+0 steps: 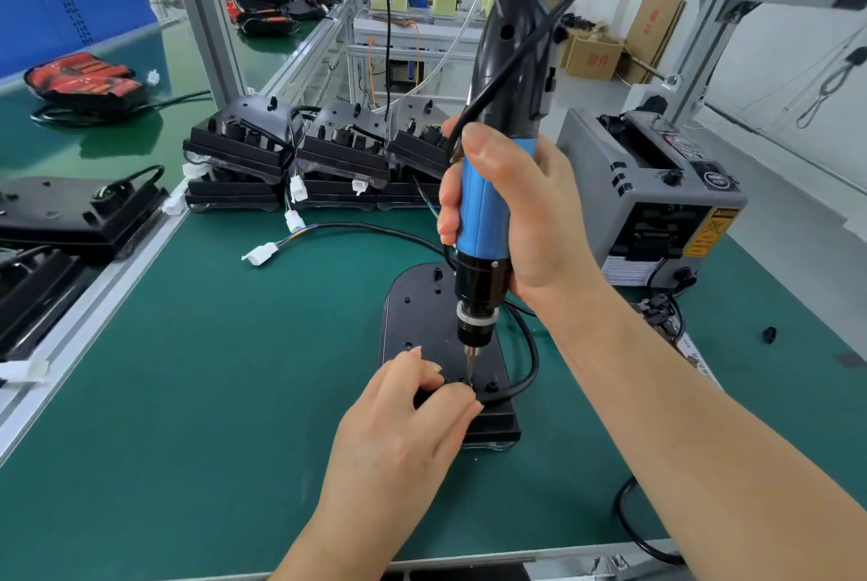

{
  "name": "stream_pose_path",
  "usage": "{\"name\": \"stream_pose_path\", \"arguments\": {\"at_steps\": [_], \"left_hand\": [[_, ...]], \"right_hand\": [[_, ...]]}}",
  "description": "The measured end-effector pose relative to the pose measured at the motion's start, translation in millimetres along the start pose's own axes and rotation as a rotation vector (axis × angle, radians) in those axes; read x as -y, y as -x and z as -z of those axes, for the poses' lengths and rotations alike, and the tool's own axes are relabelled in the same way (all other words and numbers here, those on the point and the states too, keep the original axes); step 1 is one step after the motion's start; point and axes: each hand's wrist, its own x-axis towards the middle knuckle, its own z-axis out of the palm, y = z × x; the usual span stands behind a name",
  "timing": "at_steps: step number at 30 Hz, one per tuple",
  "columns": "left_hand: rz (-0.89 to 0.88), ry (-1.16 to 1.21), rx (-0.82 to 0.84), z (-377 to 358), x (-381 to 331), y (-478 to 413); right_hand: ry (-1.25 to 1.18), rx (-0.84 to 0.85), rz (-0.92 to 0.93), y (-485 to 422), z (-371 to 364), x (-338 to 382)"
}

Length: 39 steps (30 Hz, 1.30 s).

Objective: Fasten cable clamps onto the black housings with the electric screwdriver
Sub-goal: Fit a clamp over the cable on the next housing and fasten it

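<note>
Our right hand grips the electric screwdriver upright.
Our left hand pinches a small black part beside its bit, at the near end of the black housing, which lies flat on the green desk.

One wide-angle camera, worn on my head, faces forward and down at the bench. The housing lies close, just below mid-frame. My forearms come in from the bottom edge. My left hand pinches the clamp at the housing's near end. My right hand grips the screwdriver above the housing, its top rising nearest the lens. Behind the housing the view takes in a stack, then the far room. Right of the housing stands a grey machine. Straight lines bow toward the edges.
</note>
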Motion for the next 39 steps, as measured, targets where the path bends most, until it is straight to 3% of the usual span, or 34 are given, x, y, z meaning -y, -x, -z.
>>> {"name": "stream_pose_path", "arguments": {"at_steps": [13, 21, 30, 35, 39], "left_hand": [[-0.002, 0.004, 0.001, 0.2, -0.7, -0.2], [-0.002, 0.033, 0.028, -1.6, 2.6, 0.6], [0.005, 0.031, 0.073, 3.2, -0.8, -4.3], [0.011, 0.021, 0.077, 6.1, -4.3, -6.4], [0.011, 0.011, 0.083, 7.6, -5.1, -7.4]], "right_hand": [[0.022, 0.028, 0.019, 2.2, -2.5, 2.5], [0.175, -0.182, 0.003, 1.7, 39.0, 33.8], [0.424, -0.563, -0.174, 15.8, 146.0, 63.0], [0.472, -0.728, -0.367, 29.6, 202.4, 55.2], [0.651, -0.757, -0.592, 35.7, 232.9, 34.2]]}}
